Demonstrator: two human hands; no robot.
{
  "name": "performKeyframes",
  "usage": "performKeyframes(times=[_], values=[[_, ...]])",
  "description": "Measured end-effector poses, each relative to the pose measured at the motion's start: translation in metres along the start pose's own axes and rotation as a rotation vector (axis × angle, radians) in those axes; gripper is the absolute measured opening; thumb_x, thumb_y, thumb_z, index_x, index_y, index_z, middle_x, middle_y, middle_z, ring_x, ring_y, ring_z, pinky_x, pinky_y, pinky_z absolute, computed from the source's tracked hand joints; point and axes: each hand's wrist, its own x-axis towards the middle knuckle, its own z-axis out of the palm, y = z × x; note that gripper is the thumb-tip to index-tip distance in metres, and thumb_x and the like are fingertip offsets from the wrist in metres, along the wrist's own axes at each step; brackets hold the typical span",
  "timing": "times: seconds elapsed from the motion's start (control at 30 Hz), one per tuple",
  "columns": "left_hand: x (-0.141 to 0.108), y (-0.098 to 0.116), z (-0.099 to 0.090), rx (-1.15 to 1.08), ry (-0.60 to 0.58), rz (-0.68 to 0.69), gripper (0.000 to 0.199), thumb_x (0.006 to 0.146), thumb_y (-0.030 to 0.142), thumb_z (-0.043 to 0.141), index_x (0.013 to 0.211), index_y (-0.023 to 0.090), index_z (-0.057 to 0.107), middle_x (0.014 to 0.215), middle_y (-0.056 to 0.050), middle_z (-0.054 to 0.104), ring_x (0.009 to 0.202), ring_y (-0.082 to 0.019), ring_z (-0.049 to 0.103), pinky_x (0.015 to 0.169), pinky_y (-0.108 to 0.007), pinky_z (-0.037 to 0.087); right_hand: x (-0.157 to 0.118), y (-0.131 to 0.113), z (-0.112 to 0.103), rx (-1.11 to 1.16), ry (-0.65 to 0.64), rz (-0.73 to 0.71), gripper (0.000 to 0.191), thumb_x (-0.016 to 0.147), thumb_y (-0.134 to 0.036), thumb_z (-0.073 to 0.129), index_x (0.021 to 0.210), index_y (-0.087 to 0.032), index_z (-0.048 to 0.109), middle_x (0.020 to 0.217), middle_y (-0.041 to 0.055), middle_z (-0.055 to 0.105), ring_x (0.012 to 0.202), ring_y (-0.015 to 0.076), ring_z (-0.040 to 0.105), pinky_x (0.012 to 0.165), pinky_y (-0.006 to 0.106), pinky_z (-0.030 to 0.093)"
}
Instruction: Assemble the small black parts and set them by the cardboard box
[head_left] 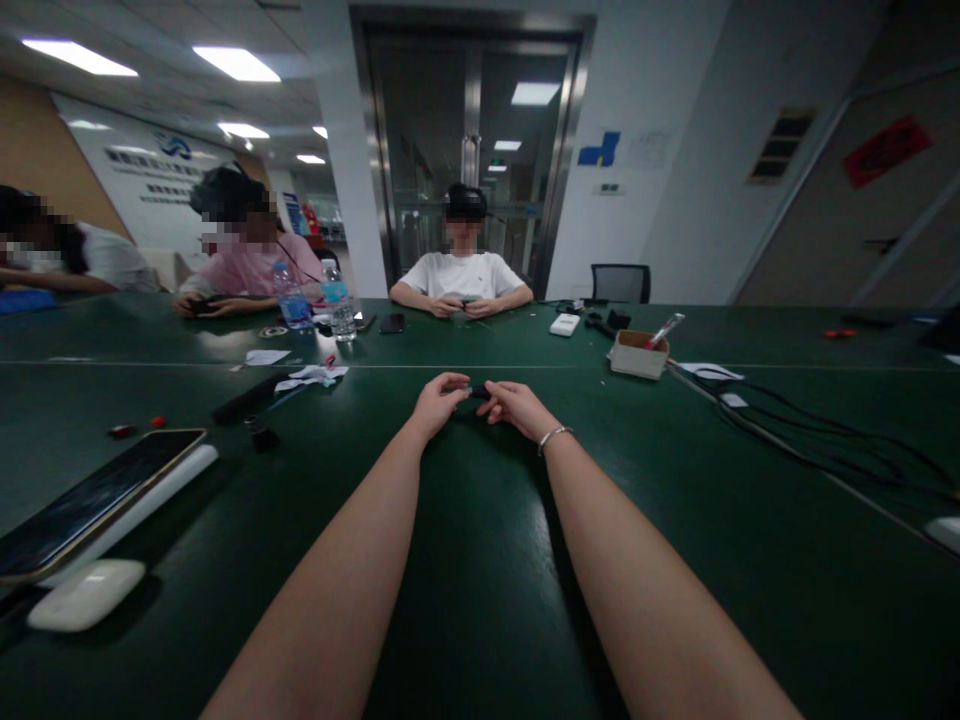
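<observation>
Above the dark green table (480,560), both my hands meet on a small black object (478,392) whose kind I cannot make out. Its left end, where a lighter grey tip shows, is pinched by my left hand (441,402). My right hand (516,405), with a silver bracelet (553,438) at the wrist, grips the other end between thumb and fingers. The fingers partly cover the object.
A phone (105,495) on a white box and a white earbud case (88,595) lie at left. Crumpled paper (311,376) and water bottles (339,305) stand farther back. A small carton (637,355) and black cables (817,420) are at right. Several people sit around the table.
</observation>
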Motion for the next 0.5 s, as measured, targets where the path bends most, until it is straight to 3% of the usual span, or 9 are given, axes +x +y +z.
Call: performKeyframes(times=[0.17, 0.37, 0.5], values=[[0.001, -0.002, 0.001, 0.004, -0.012, 0.026, 0.024, 0.07, 0.023, 0.062, 0.093, 0.014, 0.064, 0.079, -0.005, 0.064, 0.066, -0.012, 0.057, 0.055, -0.021, 0.042, -0.001, 0.0, 0.0, 0.013, -0.016, 0.004, 0.017, 0.091, -0.025, 0.055, 0.082, -0.011, 0.057, 0.059, 0.0071, 0.068, 0.04, 0.0071, 0.056, 0.046, 0.017, 0.051], [0.005, -0.011, 0.002, -0.027, -0.045, 0.0, 0.025, 0.08, 0.036, 0.055, 0.087, 0.013, 0.061, 0.056, 0.001, 0.056, 0.047, -0.008, 0.049, 0.049, -0.021, 0.038, -0.001, -0.001, 0.0, 0.039, -0.022, 0.029, 0.006, 0.088, -0.013, 0.055, 0.093, -0.011, 0.059, 0.061, 0.0049, 0.069, 0.041, 0.0073, 0.057, 0.048, 0.018, 0.053], [0.005, -0.01, 0.003, -0.068, -0.04, -0.019, 0.021, 0.081, 0.033, 0.054, 0.09, 0.015, 0.056, 0.056, 0.001, 0.058, 0.049, -0.009, 0.052, 0.051, -0.021, 0.039, -0.002, -0.002, 0.001, 0.045, -0.008, 0.014, 0.006, 0.088, -0.012, 0.053, 0.093, -0.012, 0.057, 0.062, 0.0053, 0.069, 0.041, 0.0073, 0.057, 0.047, 0.019, 0.052]])
